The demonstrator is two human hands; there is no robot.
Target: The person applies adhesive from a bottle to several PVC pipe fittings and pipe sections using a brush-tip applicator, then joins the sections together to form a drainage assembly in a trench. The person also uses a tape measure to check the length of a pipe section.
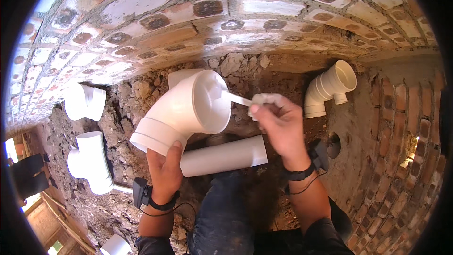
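In my left hand is a large white pipe elbow, gripped at its lower collar with the thumb on the outside and the fingers mostly hidden behind it. The elbow's open mouth faces right, toward my right hand. Closed fingers of that hand pinch a slim white applicator stick by its pale, cap-like end. Its tip reaches inside the elbow's mouth, by the inner wall. A straight white pipe lies just below the elbow, across in front of my knee.
Rough soil and rubble cover the ground. Several white fittings lie around: a tee and a short bend at left, a branched elbow at right. A brick wall rises ahead; another brick wall stands at right.
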